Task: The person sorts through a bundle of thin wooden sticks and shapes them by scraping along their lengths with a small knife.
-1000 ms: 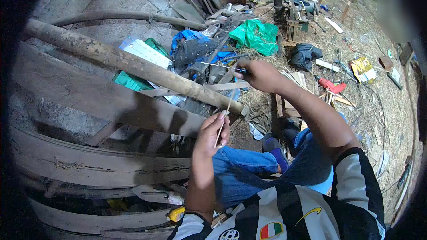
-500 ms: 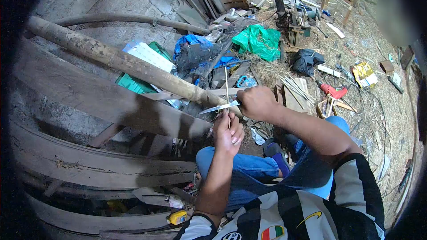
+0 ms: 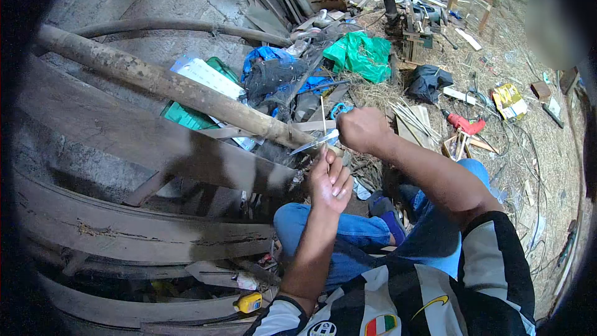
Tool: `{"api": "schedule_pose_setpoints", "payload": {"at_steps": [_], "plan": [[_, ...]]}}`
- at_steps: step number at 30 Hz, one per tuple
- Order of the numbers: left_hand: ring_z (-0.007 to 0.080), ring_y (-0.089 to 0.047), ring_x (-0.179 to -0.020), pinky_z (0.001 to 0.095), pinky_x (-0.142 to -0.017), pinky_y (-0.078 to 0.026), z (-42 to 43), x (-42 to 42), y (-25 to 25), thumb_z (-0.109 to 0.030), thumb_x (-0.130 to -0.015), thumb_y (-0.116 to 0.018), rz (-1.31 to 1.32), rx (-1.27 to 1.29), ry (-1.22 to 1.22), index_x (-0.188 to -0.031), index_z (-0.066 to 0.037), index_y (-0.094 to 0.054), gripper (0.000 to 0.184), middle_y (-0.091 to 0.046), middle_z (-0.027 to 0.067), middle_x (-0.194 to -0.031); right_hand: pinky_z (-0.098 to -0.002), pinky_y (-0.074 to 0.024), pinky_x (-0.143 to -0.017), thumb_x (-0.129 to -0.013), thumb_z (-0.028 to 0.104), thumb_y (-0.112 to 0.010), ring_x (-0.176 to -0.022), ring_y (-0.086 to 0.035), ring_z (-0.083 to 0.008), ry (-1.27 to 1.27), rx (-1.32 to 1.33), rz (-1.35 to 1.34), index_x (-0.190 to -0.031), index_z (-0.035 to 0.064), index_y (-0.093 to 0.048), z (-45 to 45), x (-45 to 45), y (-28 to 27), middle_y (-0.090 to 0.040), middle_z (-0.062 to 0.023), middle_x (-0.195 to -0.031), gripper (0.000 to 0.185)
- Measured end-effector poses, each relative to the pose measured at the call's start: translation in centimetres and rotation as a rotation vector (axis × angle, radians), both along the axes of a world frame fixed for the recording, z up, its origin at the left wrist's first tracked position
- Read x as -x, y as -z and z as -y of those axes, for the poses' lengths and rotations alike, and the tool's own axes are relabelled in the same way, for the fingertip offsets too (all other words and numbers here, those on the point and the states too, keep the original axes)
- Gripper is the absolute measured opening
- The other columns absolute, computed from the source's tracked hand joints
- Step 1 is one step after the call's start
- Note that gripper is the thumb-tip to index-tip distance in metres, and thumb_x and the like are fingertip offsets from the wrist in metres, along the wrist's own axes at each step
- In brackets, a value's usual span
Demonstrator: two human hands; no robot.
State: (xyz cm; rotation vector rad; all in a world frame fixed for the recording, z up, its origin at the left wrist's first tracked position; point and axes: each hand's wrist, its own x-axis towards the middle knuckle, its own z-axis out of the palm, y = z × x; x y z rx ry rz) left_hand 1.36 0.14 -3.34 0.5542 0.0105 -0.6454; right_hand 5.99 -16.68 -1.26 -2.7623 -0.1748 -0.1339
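My right hand (image 3: 365, 130) is closed round the handle of a knife (image 3: 315, 144), whose blade points left. Just below it, my left hand (image 3: 331, 180) pinches a thin wooden stick (image 3: 323, 115) that stands nearly upright. The blade crosses the stick right above the left fingertips. Behind both hands lies the end of a bamboo pole (image 3: 267, 126).
Long wooden planks (image 3: 124, 227) fill the left side. On the straw-covered ground are a red drill (image 3: 465, 124), a yellow packet (image 3: 510, 102), a black bag (image 3: 429, 83), a green plastic bag (image 3: 359, 56) and thin sticks (image 3: 413, 119). A yellow tool (image 3: 249, 302) rests low on the planks.
The knife has come down from above and now lies across the stick. My left hand has moved right and up, and the stick has turned more upright.
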Motion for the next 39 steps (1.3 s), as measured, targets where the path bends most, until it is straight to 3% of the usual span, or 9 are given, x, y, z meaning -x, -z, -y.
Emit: {"api": "schedule_pose_setpoints", "payload": {"at_steps": [5,9,12,13,19,21,26,29,39], "plan": [[0.009,-0.029,-0.033,0.0252,-0.031,-0.028,0.0,0.5,0.6,-0.031,-0.108,-0.037,-0.09,0.002,-0.034,-0.086,-0.014,-0.048,0.03,-0.034,-0.0031,-0.051,-0.0488,-0.0582,-0.067,-0.08,0.021,-0.056,-0.077,-0.073,-0.0371,-0.001,0.03,0.019,-0.078,0.0067,-0.075,0.2,-0.6,1.5,-0.073,-0.0202,-0.083,0.023],[0.0116,-0.03,-0.033,0.0278,-0.03,-0.028,0.8,5.0,0.6,-0.034,-0.109,-0.035,-0.072,-0.033,0.006,-0.087,-0.014,-0.048,0.032,-0.035,-0.0016,-0.051,-0.0514,-0.0572,-0.068,-0.082,0.018,-0.054,-0.077,-0.072,-0.0392,0.229,-0.005,0.082,-0.078,0.0036,-0.073,5.4,-4.4,5.4,-0.071,-0.023,-0.083,0.025],[0.0115,-0.03,-0.032,0.0276,-0.03,-0.029,-0.1,6.2,1.6,-0.036,-0.108,-0.036,-0.085,0.03,0.113,-0.088,-0.013,-0.048,0.033,-0.037,-0.0006,-0.052,-0.052,-0.0568,-0.068,-0.082,0.018,-0.054,-0.078,-0.071,-0.0417,0.34,-0.007,0.038,-0.08,0.0012,-0.072,8.2,-4.9,4.4,-0.071,-0.0245,-0.085,0.024],[0.0115,-0.03,-0.032,0.0276,-0.03,-0.029,-0.7,6.0,2.0,-0.036,-0.108,-0.036,-0.086,0.033,0.096,-0.088,-0.013,-0.048,0.033,-0.037,-0.0006,-0.052,-0.0518,-0.0569,-0.069,-0.082,0.018,-0.055,-0.079,-0.071,-0.042,0.338,-0.011,0.043,-0.081,0.0006,-0.071,7.9,-5.0,3.9,-0.071,-0.0246,-0.086,0.024],[0.0083,-0.03,-0.034,0.0249,-0.031,-0.029,-1.5,3.4,1.7,-0.038,-0.108,-0.04,0.195,-0.521,-0.281,-0.087,-0.011,-0.046,0.035,-0.037,-0.0018,-0.054,-0.0509,-0.0575,-0.069,-0.081,0.025,-0.06,-0.077,-0.071,-0.0406,0.111,-0.036,-0.024,-0.083,0.001,-0.072,1.1,-1.6,1.2,-0.071,-0.0246,-0.084,0.027],[0.0084,-0.03,-0.034,0.025,-0.03,-0.028,-1.0,3.1,0.8,-0.037,-0.108,-0.039,0.178,-0.529,-0.319,-0.084,-0.011,-0.045,0.035,-0.036,-0.0016,-0.054,-0.0508,-0.0575,-0.069,-0.08,0.026,-0.061,-0.075,-0.071,-0.04,0.028,-0.066,-0.051,-0.083,0.0027,-0.072,-0.6,1.2,-1.0,-0.071,-0.0233,-0.081,0.027],[0.0075,-0.029,-0.035,0.0239,-0.03,-0.026,-0.5,2.6,1.1,-0.039,-0.108,-0.04,0.2,-0.496,-0.342,-0.088,-0.012,-0.045,0.034,-0.034,-0.0027,-0.054,-0.0509,-0.0557,-0.06,-0.08,0.031,-0.065,-0.067,-0.07,-0.0381,-0.12,-0.025,0.026,-0.08,0.0069,-0.069,-2.2,3.1,-0.1,-0.068,-0.0192,-0.07,0.025],[0.0072,-0.028,-0.035,0.0236,-0.03,-0.026,-0.2,2.6,0.4,-0.04,-0.107,-0.041,0.193,-0.502,-0.351,-0.09,-0.013,-0.045,0.033,-0.034,-0.0031,-0.054,-0.0506,-0.0578,-0.068,-0.081,0.028,-0.062,-0.077,-0.072,-0.0387,-0.139,-0.011,-0.082,-0.085,0.0036,-0.073,-2.3,3.4,-1.4,-0.072,-0.0224,-0.083,0.027],[0.008,-0.027,-0.034,0.0242,-0.03,-0.026,-0.6,2.3,0.8,-0.041,-0.107,-0.041,0.13,-0.408,-0.251,-0.09,-0.014,-0.046,0.032,-0.034,-0.0037,-0.053,-0.0499,-0.0582,-0.069,-0.081,0.023,-0.06,-0.077,-0.073,-0.0383,-0.069,0.007,-0.044,-0.08,0.004,-0.074,-1.9,2.1,-0.3,-0.072,-0.0218,-0.083,0.024]]}}
